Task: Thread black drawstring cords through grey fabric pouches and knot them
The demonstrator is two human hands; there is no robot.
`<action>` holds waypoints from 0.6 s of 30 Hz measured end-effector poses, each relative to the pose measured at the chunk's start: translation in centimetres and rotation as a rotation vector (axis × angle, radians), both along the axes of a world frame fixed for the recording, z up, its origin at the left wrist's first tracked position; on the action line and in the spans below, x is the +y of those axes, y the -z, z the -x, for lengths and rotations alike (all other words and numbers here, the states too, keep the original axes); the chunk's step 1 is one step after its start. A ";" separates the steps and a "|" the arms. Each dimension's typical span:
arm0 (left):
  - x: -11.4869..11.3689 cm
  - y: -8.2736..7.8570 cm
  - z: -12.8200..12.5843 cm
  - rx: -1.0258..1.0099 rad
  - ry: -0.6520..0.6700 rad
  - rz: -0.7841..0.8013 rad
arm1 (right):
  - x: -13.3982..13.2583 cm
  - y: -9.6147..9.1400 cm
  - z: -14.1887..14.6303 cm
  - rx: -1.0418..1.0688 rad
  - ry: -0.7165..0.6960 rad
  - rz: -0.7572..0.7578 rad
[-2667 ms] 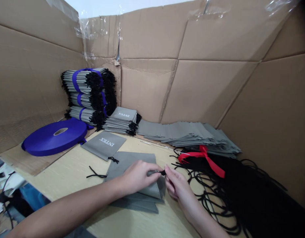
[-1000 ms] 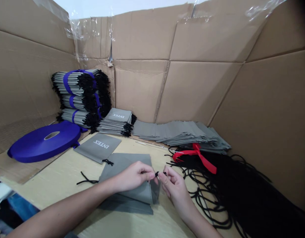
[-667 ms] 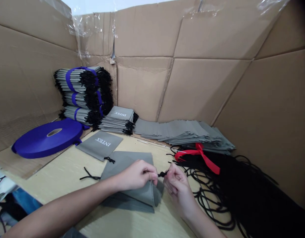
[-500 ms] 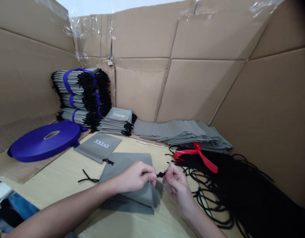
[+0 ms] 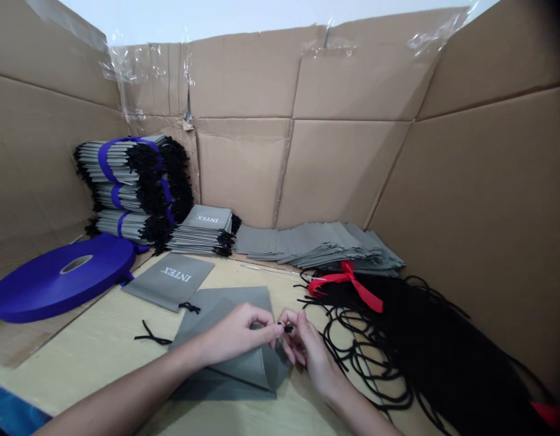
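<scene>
Closer now, the left hand (image 5: 237,334) and right hand (image 5: 308,352) apparently pinch a black drawstring tip (image 5: 288,329).

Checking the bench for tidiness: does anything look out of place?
One black cord lies loose on the pale wooden tabletop, left of the grey drawstring bag, apart from the tangled cord heap on the right. The stacked bags look orderly.

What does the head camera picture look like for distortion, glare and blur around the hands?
In the head view, wide-angle distortion bows the cardboard walls; glare appears mainly on the clear tape; lighting is soft, with gentle shadows; the left hand and right hand show no obvious blur.
</scene>
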State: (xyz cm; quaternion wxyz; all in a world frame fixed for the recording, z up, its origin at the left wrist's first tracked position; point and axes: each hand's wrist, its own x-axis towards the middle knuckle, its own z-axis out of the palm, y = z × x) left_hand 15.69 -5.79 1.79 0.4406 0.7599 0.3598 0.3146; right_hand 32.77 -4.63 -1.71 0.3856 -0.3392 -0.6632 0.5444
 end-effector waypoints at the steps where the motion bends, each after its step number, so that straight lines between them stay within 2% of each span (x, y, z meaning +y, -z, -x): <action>1: 0.0 0.0 0.0 -0.016 0.010 -0.001 | -0.3 -0.2 0.1 -0.008 -0.005 -0.015; 6: -0.2 0.1 -0.2 -0.026 0.009 -0.005 | -0.9 -0.5 0.5 -0.058 0.029 -0.047; 12: -0.6 -0.1 -0.2 0.115 -0.161 -0.011 | 0.1 0.5 0.7 0.051 0.071 -0.015; 15: -0.9 -0.2 -0.1 0.202 -0.160 -0.110 | 0.4 0.9 0.7 0.094 0.090 -0.025; 18: -1.3 -0.2 -0.2 0.409 -0.174 -0.328 | 0.6 0.8 0.7 0.109 0.078 0.008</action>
